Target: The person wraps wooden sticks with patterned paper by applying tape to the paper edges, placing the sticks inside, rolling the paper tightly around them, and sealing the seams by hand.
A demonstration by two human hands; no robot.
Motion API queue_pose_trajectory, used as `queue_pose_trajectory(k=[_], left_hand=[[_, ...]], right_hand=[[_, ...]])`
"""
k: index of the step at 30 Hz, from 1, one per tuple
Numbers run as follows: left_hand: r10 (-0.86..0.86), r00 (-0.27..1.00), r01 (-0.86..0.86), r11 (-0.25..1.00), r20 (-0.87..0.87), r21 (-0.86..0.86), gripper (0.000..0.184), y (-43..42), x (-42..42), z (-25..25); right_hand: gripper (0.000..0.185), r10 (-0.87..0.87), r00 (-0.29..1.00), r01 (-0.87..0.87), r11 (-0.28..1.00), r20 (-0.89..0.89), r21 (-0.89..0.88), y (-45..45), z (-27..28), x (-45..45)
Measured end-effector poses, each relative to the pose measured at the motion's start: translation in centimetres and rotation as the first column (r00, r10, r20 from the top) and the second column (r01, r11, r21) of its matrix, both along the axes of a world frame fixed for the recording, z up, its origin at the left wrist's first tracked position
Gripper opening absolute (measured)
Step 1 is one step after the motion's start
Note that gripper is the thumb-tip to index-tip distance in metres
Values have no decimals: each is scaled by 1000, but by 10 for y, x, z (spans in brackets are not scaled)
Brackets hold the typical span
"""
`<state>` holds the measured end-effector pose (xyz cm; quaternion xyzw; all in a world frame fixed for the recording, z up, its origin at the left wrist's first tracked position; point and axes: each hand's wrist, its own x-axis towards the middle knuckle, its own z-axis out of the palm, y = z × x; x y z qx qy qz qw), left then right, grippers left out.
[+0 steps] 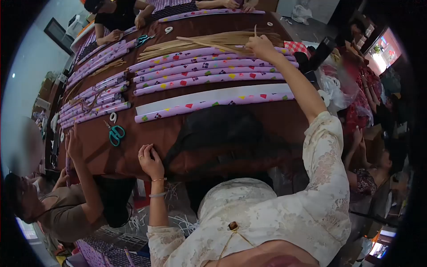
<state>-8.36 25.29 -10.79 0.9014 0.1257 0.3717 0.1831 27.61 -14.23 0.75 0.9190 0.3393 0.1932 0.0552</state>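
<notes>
My right hand (261, 46) reaches over the brown paper strips (209, 42) at the back, one finger raised; its other fingers close on the end of a strip. My left hand (150, 161) rests at the table's front edge, fingers curled, with nothing visible in it. Several purple patterned rolls (191, 73) lie side by side below the strips. Nearer to me is a partly unrolled sheet with its white side (213, 95) showing. A black bag (218, 129) lies in front of it. Teal scissors (116, 135) and a white tape roll (113, 117) lie to the left.
The brown table (133, 142) also holds more rolls (95, 100) at the left and second scissors (143, 40) at the back. Co-workers' hands are at the far edge and left side. A black object (321, 53) and plastic bags (340, 86) stand at the right.
</notes>
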Motion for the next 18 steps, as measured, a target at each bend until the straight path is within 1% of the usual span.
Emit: queue_pose_trajectory(k=[2,3,4,5,6,7,8,9,10,11,12,13,14,15,16,17,18], left_hand=[[-13,1000,13,1000,-16,-6,12,1,0,-1],[-7,999,7,1000,-34,-16,13,3,0,-2],[-17,999,16,1000,-41,-17,15,6,-1,-7],[-36,999,35,999,-37,-15,15,8,-1,-7],[-31,998,28,998,-49,-50,16,10,-1,-7],[-27,998,22,996,-62,-84,18,10,0,-7],[-51,993,33,984,-102,-173,22,7,-2,4],[-63,996,37,940,-68,-340,23,7,-2,11],[-73,997,45,865,-35,-499,24,10,0,14],[-122,993,97,791,0,-604,26,20,2,14],[-111,993,113,767,43,-632,25,24,3,14],[-110,990,139,737,86,-661,25,24,7,18],[-69,997,37,829,-38,-557,23,24,12,26],[-80,996,46,832,-38,-554,22,12,20,40],[-91,995,55,833,-39,-551,21,-2,27,49],[-169,983,121,896,-74,-427,19,2,39,48],[-208,975,156,890,-75,-429,19,-11,50,54]], right_hand=[[11,113,959,-129,991,261,45,-7,7,-3],[8,127,933,-181,974,337,133,-9,11,-3],[8,109,934,-163,978,341,134,-10,19,-7],[11,68,904,-141,979,423,146,-8,32,-14],[14,26,866,-121,980,500,158,-7,44,-19],[14,7,865,-101,982,501,162,-8,53,-21],[13,17,851,-146,968,525,205,-10,61,-20],[13,25,835,-190,951,550,245,-11,66,-18],[11,49,838,-203,952,544,228,-14,66,-9],[10,71,842,-215,953,535,211,-9,78,-17],[10,6,896,-143,950,444,276,-9,84,-31],[10,13,895,-145,954,446,263,-7,89,-32],[10,17,894,-143,958,447,249,-4,94,-32],[11,-60,880,-31,982,472,184,1,100,-33],[15,-86,824,-44,976,559,215,6,90,-4],[19,-47,758,-3,997,650,77,11,91,8],[18,-153,836,43,975,526,217,19,103,-9]])
